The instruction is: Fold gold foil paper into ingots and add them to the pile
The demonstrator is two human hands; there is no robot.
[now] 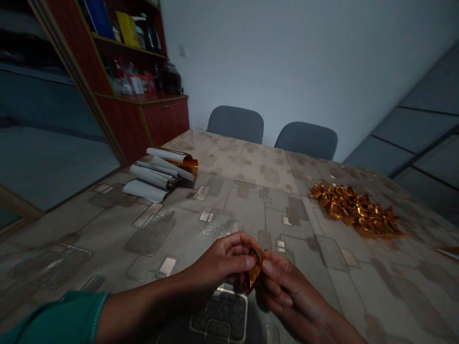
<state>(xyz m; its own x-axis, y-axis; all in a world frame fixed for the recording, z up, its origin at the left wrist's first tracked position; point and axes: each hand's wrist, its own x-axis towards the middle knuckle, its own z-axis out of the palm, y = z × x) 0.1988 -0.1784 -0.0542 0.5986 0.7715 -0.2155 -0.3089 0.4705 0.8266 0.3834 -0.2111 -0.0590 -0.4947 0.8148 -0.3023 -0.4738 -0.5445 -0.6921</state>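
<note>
A small folded piece of shiny gold foil paper [254,272] is held between my two hands, just above the patterned tablecloth. My left hand [229,258] pinches it from the left, thumb on its face and fingers behind. On the other side, my right hand [283,282] grips its right edge between thumb and fingers. The fingers hide part of the folded shape. Farther right on the table sits a cluster of several folded gold foil pieces [355,208], close together in rows.
Curled foil sheets [158,177], grey-white outside and gold inside, lie at the table's left. Two grey chairs [234,123] stand at the far edge by the wall. A red-brown cabinet [165,117] rises at the back left. Another foil edge [448,251] shows at the far right.
</note>
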